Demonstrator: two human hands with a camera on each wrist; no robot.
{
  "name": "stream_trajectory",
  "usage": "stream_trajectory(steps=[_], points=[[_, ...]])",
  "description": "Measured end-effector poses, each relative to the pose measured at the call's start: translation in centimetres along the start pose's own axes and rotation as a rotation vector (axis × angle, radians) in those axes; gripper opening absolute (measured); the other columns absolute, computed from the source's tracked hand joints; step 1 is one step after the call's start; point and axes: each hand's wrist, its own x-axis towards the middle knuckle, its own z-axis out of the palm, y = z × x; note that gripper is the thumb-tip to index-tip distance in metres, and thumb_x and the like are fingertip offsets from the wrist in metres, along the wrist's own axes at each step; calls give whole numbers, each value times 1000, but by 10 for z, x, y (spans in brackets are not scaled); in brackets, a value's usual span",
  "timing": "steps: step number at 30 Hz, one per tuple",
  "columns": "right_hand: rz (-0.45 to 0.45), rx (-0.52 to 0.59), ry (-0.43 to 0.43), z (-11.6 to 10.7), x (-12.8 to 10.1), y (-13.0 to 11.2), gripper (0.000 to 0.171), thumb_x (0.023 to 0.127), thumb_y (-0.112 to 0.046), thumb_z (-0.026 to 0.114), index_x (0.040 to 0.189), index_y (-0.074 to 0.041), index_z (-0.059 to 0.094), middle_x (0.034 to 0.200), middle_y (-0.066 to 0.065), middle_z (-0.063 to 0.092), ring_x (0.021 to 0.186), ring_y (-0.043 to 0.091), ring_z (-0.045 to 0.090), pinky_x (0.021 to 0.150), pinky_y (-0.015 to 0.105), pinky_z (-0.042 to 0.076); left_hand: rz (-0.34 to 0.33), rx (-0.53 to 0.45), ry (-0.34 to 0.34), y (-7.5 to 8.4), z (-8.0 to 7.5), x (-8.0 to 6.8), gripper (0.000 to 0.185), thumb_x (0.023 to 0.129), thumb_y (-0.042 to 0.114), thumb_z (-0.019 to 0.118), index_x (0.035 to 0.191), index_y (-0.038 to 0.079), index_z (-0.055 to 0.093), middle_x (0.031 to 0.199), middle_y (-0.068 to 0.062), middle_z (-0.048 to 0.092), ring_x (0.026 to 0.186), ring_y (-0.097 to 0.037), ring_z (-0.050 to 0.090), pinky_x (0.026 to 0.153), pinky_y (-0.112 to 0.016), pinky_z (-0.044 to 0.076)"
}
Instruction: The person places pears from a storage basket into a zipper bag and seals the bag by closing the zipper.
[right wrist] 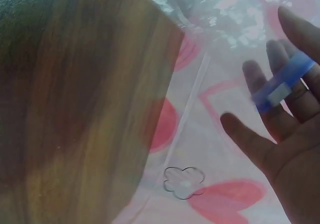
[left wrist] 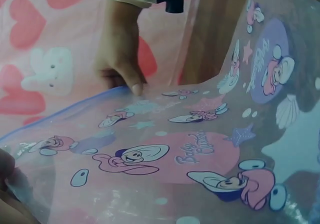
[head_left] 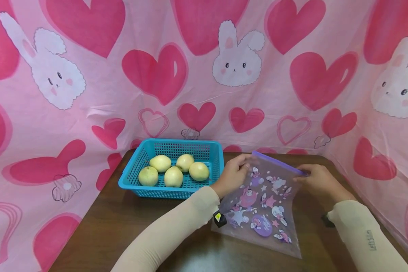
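A clear zip bag [head_left: 261, 211] printed with cartoon figures stands tilted on the brown table [head_left: 122, 226], its purple zip strip [head_left: 275, 161] on top. My left hand [head_left: 242, 163] pinches the strip's left end. My right hand [head_left: 302, 176] pinches the right end. In the left wrist view the bag [left wrist: 190, 149] fills the frame, and the right hand's thumb [left wrist: 134, 86] presses on the zip edge. The right wrist view shows the blue strip [right wrist: 285, 84] lying across my right fingers [right wrist: 300, 119].
A turquoise plastic basket [head_left: 136, 166] with several yellow-green pears [head_left: 173, 176] sits on the table left of the bag. A pink cloth with hearts and rabbits [head_left: 238, 60] hangs behind and on both sides. Bare table [right wrist: 75, 109] lies in front.
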Motion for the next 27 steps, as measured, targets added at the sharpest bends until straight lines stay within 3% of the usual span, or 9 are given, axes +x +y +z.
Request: stream_trajectory(steps=[6,11,16,21,27], points=[[-9,32,0,-14,-3,11,35,81,-41,78,99,-11,70,90,10,67,84,35,59,67,43,55,-16,-56,36,-1,-1,5,28,101,2,47,122,12,61,109,6,68,77,-12,59,56,-22,47],[-73,-51,40,-29,-4,14,31,82,-43,77,92,-14,72,86,7,67,85,30,55,67,40,52,-19,-90,99,-4,-2,11,25,100,1,49,118,12,63,107,4,69,82,-12,61,62,-23,48],[-114,-57,67,-39,-6,11,31,83,-40,76,95,-11,72,91,10,64,88,31,51,67,39,51,-22,-104,125,-2,-5,16,24,100,2,50,115,13,64,106,5,69,86,-13,63,69,-25,51],[-97,-44,92,-47,-13,7,35,85,-42,74,100,-10,71,101,13,64,96,33,50,71,40,51,-72,-112,120,1,-7,20,23,101,6,51,118,15,63,109,6,69,93,-10,65,79,-26,52],[-88,-11,102,-54,-18,-2,40,85,-45,72,105,-10,69,109,12,63,103,33,49,78,49,53,-93,-37,161,4,-11,29,24,100,8,54,122,10,62,113,0,68,98,-8,63,85,-25,51]])
